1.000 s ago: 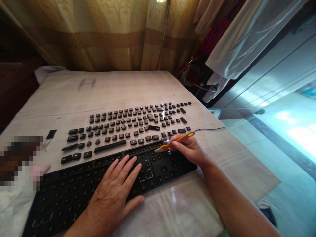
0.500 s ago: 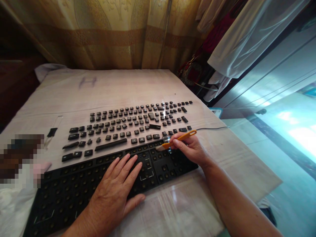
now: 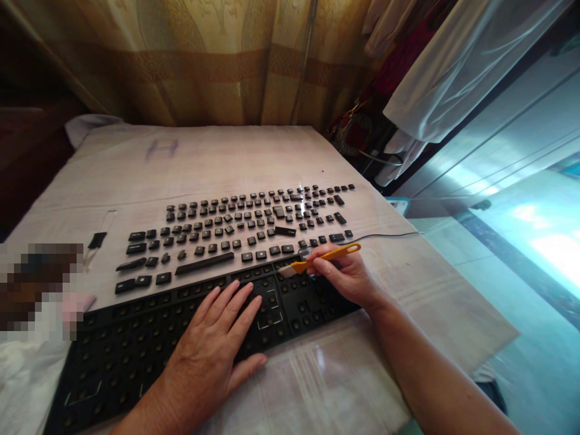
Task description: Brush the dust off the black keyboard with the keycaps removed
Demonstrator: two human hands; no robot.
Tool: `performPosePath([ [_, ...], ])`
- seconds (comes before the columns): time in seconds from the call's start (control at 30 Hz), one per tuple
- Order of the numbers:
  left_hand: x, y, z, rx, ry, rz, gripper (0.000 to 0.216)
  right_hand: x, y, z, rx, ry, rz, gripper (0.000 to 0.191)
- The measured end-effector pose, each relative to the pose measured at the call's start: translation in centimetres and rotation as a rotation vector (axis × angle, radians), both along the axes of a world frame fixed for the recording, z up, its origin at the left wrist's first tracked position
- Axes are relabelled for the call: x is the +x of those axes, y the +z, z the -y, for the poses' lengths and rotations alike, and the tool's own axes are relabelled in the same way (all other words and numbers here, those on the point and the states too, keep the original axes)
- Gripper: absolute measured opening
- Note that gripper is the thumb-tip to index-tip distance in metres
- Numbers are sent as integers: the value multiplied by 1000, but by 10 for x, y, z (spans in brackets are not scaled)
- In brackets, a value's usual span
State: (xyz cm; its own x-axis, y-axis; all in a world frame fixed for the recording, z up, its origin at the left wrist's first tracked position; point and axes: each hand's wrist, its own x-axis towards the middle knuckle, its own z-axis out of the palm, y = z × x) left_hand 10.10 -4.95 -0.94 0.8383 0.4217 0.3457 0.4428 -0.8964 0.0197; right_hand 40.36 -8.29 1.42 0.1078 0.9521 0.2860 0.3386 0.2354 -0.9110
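A black keyboard base [image 3: 136, 338] with its keycaps off lies along the near edge of the table. My left hand [image 3: 212, 344] rests flat on its middle, fingers stretched out. My right hand [image 3: 347, 275] pinches an orange-handled brush [image 3: 324, 256] whose pale tip touches the keyboard's far edge near the right end. Several loose black keycaps [image 3: 240, 226] are laid out in rows on the cloth just behind the keyboard.
A pale cloth [image 3: 217, 163] covers the table. A thin black cable [image 3: 385, 234] runs off to the right. A small black clip [image 3: 96, 240] lies at the left. Curtains [image 3: 203, 60] and hanging clothes [image 3: 430, 78] stand behind; the table's right edge drops to a glossy floor.
The brush tip has slid slightly left along the keyboard's far edge, and the right hand shifted with it. The left hand has stayed in place.
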Motion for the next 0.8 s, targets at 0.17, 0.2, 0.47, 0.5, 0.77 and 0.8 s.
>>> performPosePath([
  [0.17, -1, -1, 0, -17, 7, 1, 68, 0, -2, 0, 16, 32, 96, 18],
  [0.2, -1, -1, 0, -11, 6, 2, 68, 0, -2, 0, 13, 40, 105, 17],
  [0.47, 0, 1, 0, 9, -7, -3, 67, 0, -1, 1, -42, 76, 53, 23],
  [0.5, 0, 1, 0, 11, -8, -3, 67, 0, 0, 1, -49, 69, 28, 26],
  [0.77, 1, 3, -1, 40, -13, 7, 65, -3, 0, 0, -13, 22, 76, 26],
  [0.8, 1, 3, -1, 34, -9, 8, 66, -3, 0, 0, -13, 30, 91, 24],
])
